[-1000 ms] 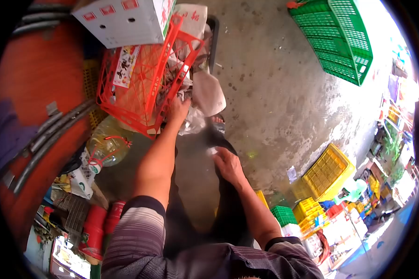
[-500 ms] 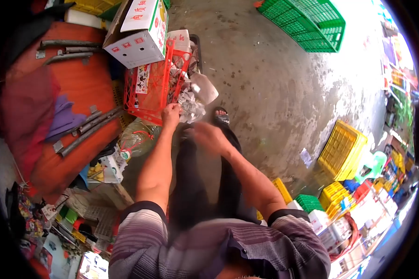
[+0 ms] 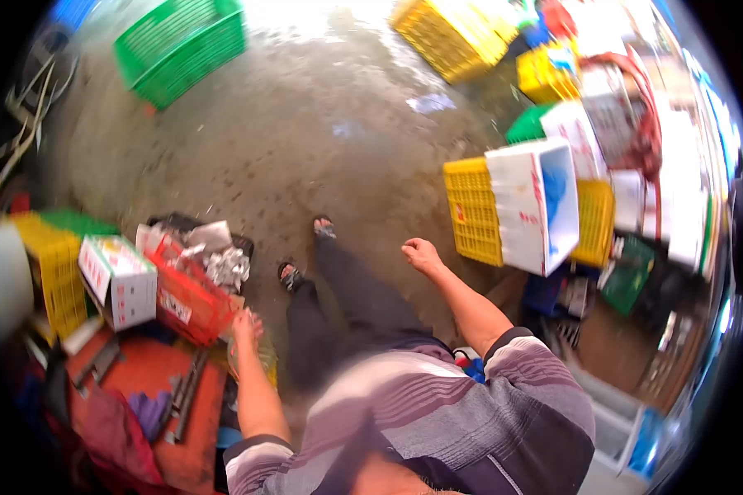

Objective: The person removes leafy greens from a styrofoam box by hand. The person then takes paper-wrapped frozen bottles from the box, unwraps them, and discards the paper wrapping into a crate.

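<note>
My left hand [image 3: 246, 325] is beside the near corner of a red plastic crate [image 3: 194, 301]. Its fingers look apart, with nothing visible in them; blur hides whether they touch the crate. Crumpled whitish paper or plastic scraps [image 3: 227, 268] lie by the crate's far side, along with a piece of cardboard [image 3: 210, 237]. Out over the wet floor, my right hand [image 3: 422, 254] hangs with loosely bent fingers and no visible object. A yellow crate [image 3: 470, 210] stands to its right.
A white printed carton [image 3: 128, 289] stands left of the red crate. An orange-red surface [image 3: 202, 421] holds metal bars and cloths. At the right is a white foam box [image 3: 520, 210] with something blue inside. A green crate [image 3: 182, 54] and another yellow crate [image 3: 450, 37] stand farther off.
The view has swung right, bringing the white foam box into sight. My left hand has loosened at the red crate's corner. My right hand has moved away from the scraps, out to the right.
</note>
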`<act>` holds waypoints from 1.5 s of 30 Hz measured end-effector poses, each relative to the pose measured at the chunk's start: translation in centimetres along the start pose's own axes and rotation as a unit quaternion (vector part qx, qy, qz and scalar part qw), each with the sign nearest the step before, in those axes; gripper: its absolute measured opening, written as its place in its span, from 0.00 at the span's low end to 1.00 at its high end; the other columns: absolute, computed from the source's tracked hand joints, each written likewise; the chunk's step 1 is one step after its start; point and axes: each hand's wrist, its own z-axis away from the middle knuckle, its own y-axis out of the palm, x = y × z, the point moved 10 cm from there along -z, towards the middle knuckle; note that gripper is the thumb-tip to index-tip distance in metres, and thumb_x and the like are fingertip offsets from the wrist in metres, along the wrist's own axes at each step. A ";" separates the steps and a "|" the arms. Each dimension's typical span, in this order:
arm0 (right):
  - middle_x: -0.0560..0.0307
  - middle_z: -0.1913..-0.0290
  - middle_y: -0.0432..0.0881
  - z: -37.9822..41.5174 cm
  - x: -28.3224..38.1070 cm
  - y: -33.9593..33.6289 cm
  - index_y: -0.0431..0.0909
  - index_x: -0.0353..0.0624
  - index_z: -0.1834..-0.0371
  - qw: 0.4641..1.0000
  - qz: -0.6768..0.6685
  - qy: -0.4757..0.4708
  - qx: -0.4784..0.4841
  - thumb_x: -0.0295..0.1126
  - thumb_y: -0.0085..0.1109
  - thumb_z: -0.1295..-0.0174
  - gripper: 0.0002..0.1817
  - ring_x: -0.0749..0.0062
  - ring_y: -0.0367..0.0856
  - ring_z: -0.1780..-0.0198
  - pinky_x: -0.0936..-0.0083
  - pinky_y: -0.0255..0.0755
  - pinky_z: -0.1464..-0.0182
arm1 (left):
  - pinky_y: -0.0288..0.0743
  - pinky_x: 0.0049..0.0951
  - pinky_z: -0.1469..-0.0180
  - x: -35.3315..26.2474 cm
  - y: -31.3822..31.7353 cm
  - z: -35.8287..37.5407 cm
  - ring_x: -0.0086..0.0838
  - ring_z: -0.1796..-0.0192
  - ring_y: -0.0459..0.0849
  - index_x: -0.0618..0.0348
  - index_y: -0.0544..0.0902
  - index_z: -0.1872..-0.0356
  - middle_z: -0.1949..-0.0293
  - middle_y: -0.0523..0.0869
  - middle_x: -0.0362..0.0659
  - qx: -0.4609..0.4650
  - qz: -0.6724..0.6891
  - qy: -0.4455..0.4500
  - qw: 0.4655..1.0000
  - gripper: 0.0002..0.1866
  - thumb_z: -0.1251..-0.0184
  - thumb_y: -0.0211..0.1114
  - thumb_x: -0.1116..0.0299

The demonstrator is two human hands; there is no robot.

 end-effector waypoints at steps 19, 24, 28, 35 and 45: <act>0.59 0.64 0.86 6.2 -34.9 -28.0 0.82 0.37 0.49 0.893 -0.395 0.150 -0.155 0.40 0.63 0.35 0.18 0.74 0.84 0.69 0.75 0.77 0.65 | 0.73 0.23 0.74 -11.7 50.2 18.1 0.24 0.72 0.81 0.55 0.77 0.43 0.65 0.84 0.39 0.108 -0.245 0.189 0.945 0.18 0.29 0.65 0.61; 0.53 0.64 0.87 5.0 -36.7 -39.8 0.81 0.34 0.47 0.854 -0.430 0.043 -0.290 0.38 0.61 0.32 0.19 0.72 0.86 0.69 0.74 0.78 0.62 | 0.77 0.23 0.65 -12.6 73.6 31.3 0.25 0.66 0.84 0.60 0.79 0.45 0.60 0.86 0.41 0.238 -0.323 0.265 0.876 0.17 0.28 0.65 0.62; 0.50 0.64 0.87 4.3 -37.6 -45.2 0.80 0.32 0.47 0.840 -0.418 0.012 -0.345 0.38 0.60 0.31 0.19 0.70 0.86 0.66 0.73 0.78 0.60 | 0.81 0.25 0.59 -9.7 90.7 40.0 0.27 0.61 0.86 0.65 0.79 0.44 0.57 0.87 0.44 0.360 -0.369 0.312 0.798 0.18 0.27 0.64 0.63; 0.52 0.66 0.86 1.7 -43.3 -51.8 0.80 0.32 0.48 0.782 -0.452 0.075 -0.422 0.35 0.58 0.30 0.16 0.70 0.84 0.64 0.73 0.77 0.58 | 0.82 0.32 0.54 1.5 117.0 50.1 0.35 0.56 0.88 0.63 0.84 0.50 0.54 0.87 0.48 0.465 -0.519 0.378 0.609 0.13 0.34 0.66 0.70; 0.57 0.59 0.85 -9.4 -49.4 -57.3 0.79 0.32 0.45 0.758 -0.507 0.101 -0.398 0.33 0.61 0.29 0.16 0.78 0.82 0.56 0.78 0.76 0.53 | 0.77 0.49 0.43 19.3 129.1 36.2 0.52 0.45 0.84 0.56 0.74 0.36 0.38 0.80 0.55 0.441 -0.811 0.367 0.114 0.25 0.35 0.58 0.67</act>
